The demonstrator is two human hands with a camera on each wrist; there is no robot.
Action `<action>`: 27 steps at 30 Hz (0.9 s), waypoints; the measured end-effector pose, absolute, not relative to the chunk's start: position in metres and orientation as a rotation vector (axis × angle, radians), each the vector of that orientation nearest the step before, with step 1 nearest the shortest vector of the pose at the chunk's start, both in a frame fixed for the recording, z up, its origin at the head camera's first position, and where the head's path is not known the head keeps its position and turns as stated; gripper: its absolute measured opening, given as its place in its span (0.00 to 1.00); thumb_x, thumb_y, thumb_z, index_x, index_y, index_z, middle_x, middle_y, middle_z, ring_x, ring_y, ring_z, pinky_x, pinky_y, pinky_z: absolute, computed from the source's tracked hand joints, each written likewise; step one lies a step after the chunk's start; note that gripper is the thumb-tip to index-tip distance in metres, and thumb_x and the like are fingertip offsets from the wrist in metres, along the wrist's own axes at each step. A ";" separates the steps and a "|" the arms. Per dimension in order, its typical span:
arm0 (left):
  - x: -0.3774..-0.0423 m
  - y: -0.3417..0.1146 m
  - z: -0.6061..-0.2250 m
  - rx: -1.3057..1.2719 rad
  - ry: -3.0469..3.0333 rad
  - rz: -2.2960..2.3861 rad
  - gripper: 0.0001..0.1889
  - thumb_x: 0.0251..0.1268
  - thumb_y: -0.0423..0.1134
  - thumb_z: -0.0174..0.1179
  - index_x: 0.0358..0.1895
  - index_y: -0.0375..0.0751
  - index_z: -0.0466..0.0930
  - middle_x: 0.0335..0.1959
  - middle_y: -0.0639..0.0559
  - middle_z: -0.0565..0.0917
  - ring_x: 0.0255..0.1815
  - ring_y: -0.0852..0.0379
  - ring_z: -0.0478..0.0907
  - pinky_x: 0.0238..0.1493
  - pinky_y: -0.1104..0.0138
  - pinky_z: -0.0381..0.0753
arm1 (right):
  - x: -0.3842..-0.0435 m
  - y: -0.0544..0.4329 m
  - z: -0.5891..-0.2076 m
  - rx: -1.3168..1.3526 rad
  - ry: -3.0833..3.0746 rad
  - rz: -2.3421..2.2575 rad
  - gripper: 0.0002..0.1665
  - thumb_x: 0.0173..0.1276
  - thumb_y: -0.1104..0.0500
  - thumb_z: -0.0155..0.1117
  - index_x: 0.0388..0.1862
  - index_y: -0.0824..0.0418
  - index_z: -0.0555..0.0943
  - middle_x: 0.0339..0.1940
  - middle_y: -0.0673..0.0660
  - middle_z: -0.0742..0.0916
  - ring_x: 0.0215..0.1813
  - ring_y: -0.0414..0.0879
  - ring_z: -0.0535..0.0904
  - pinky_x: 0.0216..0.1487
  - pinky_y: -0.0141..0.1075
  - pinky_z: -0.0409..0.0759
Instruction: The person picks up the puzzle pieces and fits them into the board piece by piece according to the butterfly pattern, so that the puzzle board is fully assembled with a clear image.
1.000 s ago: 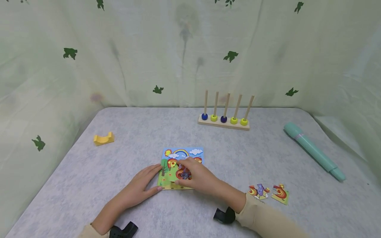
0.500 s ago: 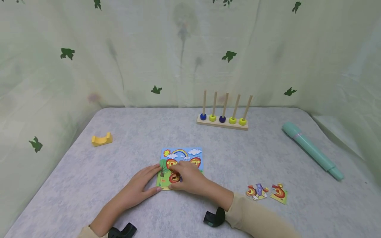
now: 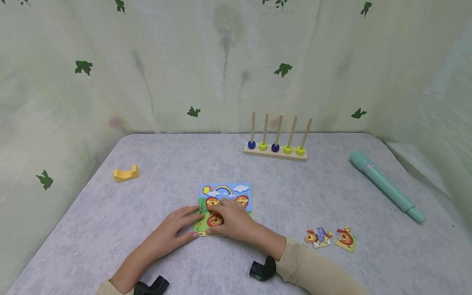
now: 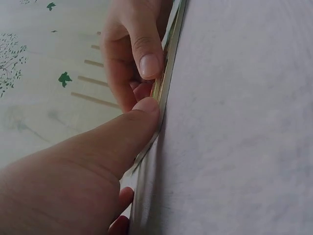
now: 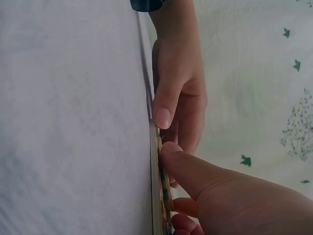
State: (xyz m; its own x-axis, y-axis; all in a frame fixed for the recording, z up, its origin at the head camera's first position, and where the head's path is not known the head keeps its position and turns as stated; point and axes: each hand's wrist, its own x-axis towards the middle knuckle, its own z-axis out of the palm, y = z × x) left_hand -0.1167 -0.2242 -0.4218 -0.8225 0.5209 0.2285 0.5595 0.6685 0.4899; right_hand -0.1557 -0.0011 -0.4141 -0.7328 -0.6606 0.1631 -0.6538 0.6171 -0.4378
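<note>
A square picture puzzle board (image 3: 241,189) with a sky, rainbow and butterfly lies flat on the table. My left hand (image 3: 171,231) rests along its left side, fingers stretched, fingertips and thumb touching the edge. My right hand (image 3: 237,221) bends over the lower half of the board, thumb and fingers at the edges of a puzzle piece (image 3: 215,221) with a red-orange swirl on green. The piece lies at the board's lower left, partly hidden by the hand. In the left wrist view, the left thumb (image 4: 139,120) presses the board's edge close to the right thumb.
Two loose puzzle pieces, one with a purple figure (image 3: 320,237) and one with a swirl (image 3: 346,239), lie to the right. A wooden peg rack (image 3: 274,153) with beads stands at the back. A teal microphone-shaped object (image 3: 387,186) lies far right, a yellow block (image 3: 126,173) at left.
My right hand has moved left and set the held puzzle piece down over the board's lower left. My left fingers have shifted slightly onto the board's edge.
</note>
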 end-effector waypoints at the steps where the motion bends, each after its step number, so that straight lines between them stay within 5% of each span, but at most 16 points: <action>1: -0.117 -0.224 -0.422 -0.909 -2.809 -0.862 0.23 0.57 0.47 0.61 0.57 0.49 0.73 0.63 0.48 0.66 0.63 0.43 0.59 0.57 0.46 0.58 | -0.156 -0.001 -0.414 -1.146 2.803 -0.758 0.33 0.53 0.38 0.64 0.55 0.52 0.76 0.36 0.45 0.75 0.34 0.36 0.66 0.33 0.29 0.63; 8: -0.116 -0.224 -0.423 -0.893 -2.826 -0.867 0.24 0.57 0.48 0.60 0.58 0.50 0.73 0.63 0.49 0.65 0.63 0.43 0.58 0.57 0.45 0.58 | -0.157 0.003 -0.411 -1.136 2.708 -0.812 0.29 0.57 0.45 0.63 0.58 0.52 0.75 0.34 0.44 0.72 0.32 0.36 0.65 0.33 0.29 0.61; 27: -0.116 -0.223 -0.420 -0.892 -2.835 -0.885 0.23 0.57 0.47 0.60 0.57 0.48 0.74 0.63 0.48 0.66 0.63 0.42 0.58 0.56 0.44 0.58 | -0.162 0.002 -0.403 -1.119 2.709 -0.659 0.30 0.56 0.42 0.63 0.58 0.48 0.75 0.40 0.47 0.75 0.40 0.37 0.67 0.39 0.31 0.65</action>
